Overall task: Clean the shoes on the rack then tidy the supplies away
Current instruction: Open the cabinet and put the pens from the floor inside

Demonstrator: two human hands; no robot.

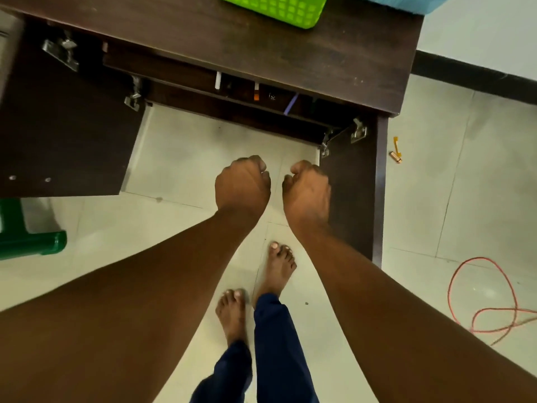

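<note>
I look straight down at a dark wooden shoe cabinet (pixel 261 53) with both doors swung open. Its left door (pixel 58 135) and right door (pixel 357 193) stand out over the floor. Only the front edges of the inner shelves (pixel 232 91) show, with a few shoe soles and straps peeking out. My left hand (pixel 242 184) and my right hand (pixel 308 190) hang side by side in front of the opening, fingers curled shut, nothing visible in either. A lime green plastic basket (pixel 279 10) sits on the cabinet top.
My bare feet (pixel 279 269) stand on pale floor tiles. A green plastic stool leg (pixel 32 242) is at the left. An orange cable (pixel 494 301) loops on the floor at the right, near small orange scraps (pixel 395 154). A black skirting (pixel 476 80) runs along the wall.
</note>
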